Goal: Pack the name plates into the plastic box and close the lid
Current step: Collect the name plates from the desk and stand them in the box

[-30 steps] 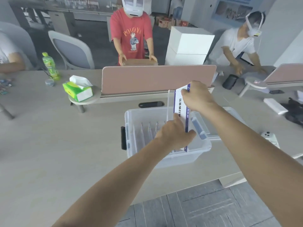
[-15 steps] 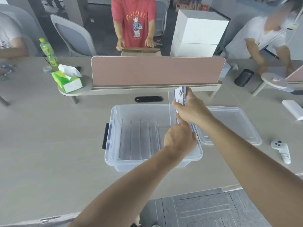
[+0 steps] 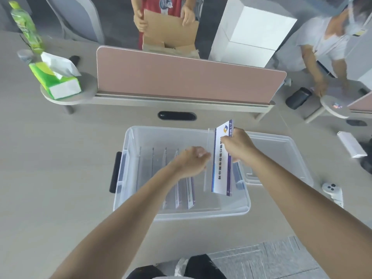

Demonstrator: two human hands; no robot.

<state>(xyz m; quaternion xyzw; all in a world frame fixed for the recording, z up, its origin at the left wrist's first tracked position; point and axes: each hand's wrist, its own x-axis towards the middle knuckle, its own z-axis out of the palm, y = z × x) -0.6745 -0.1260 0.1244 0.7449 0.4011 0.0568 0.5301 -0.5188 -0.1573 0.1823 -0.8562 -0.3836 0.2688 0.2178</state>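
Right hand (image 3: 237, 147) grips name plate (image 3: 220, 168); left hand (image 3: 191, 161) fingers hidden, grip unclear.

an open-plan office. the long pale table (image 3: 50, 178) is split by a low pink divider screen (image 3: 189, 77), with a black cable grommet (image 3: 177, 115) set into the top just in front of it. grey carpet tiles (image 3: 271, 256) cover the floor. a grey office chair (image 3: 74, 19) stands at the far side, and other people work at neighbouring places. a tissue box (image 3: 58, 81) and a green drink bottle (image 3: 26, 27) sit on the table.
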